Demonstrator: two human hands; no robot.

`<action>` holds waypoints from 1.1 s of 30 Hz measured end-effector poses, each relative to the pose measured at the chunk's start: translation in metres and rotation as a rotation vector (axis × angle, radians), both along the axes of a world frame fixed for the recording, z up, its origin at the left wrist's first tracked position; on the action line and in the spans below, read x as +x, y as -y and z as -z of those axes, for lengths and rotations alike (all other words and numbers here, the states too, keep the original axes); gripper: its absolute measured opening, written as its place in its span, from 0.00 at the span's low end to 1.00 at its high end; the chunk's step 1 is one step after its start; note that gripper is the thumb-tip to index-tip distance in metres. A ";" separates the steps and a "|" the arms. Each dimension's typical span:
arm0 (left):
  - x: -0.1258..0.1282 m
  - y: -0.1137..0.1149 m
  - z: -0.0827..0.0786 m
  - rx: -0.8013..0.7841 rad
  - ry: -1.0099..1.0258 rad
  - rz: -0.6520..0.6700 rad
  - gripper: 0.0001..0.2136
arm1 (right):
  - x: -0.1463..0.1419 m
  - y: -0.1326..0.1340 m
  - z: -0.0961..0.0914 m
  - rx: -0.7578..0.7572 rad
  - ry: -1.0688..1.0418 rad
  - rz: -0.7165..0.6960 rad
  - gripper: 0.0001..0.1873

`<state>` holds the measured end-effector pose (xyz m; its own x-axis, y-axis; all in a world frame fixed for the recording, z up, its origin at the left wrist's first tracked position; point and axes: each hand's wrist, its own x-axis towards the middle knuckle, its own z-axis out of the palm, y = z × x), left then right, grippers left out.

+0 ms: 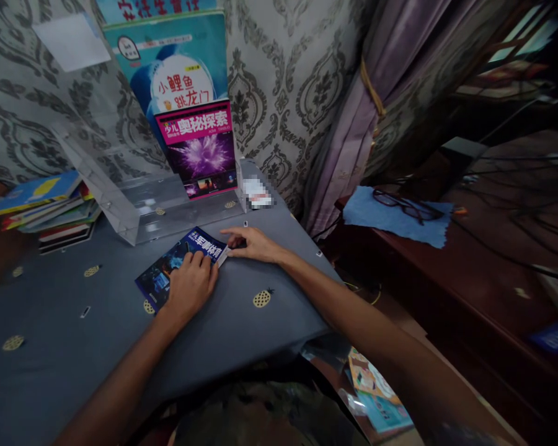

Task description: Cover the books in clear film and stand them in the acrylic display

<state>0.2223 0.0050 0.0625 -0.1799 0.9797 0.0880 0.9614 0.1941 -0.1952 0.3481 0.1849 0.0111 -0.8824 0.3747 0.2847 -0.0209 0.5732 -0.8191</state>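
Observation:
A dark blue paperback book [167, 266] with white and blue lettering lies closed and slanted on the grey-blue tablecloth. Across its lower right part rests my left hand [193, 282], fingers laid over the front cover, the palm side hidden. My right hand [251, 243] is at the book's upper right corner, thumb and forefinger apart beside the page edges. Its other fingers are partly hidden. Behind the hands, a magenta and purple book [202, 152] leans upright in a clear acrylic stand [160, 217], in front of a taller teal book [181, 43].
Stacked books [51, 207] lie left of the stand. A pixelated small item [258, 193] is at its right. Glasses [404, 207] sit on a blue cloth [363, 210] on a reddish-brown table with cables. Below the table edge, more books [379, 396] show. A purple curtain [348, 136] hangs behind.

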 end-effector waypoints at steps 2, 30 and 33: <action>0.000 0.000 0.001 0.002 -0.004 -0.001 0.20 | 0.007 0.006 0.003 0.087 -0.022 0.081 0.25; -0.002 -0.001 0.003 -0.019 0.026 0.020 0.20 | 0.030 0.024 0.000 0.547 0.020 0.066 0.18; -0.002 -0.001 0.003 -0.021 0.008 0.025 0.21 | 0.031 0.024 -0.001 0.550 0.022 0.061 0.17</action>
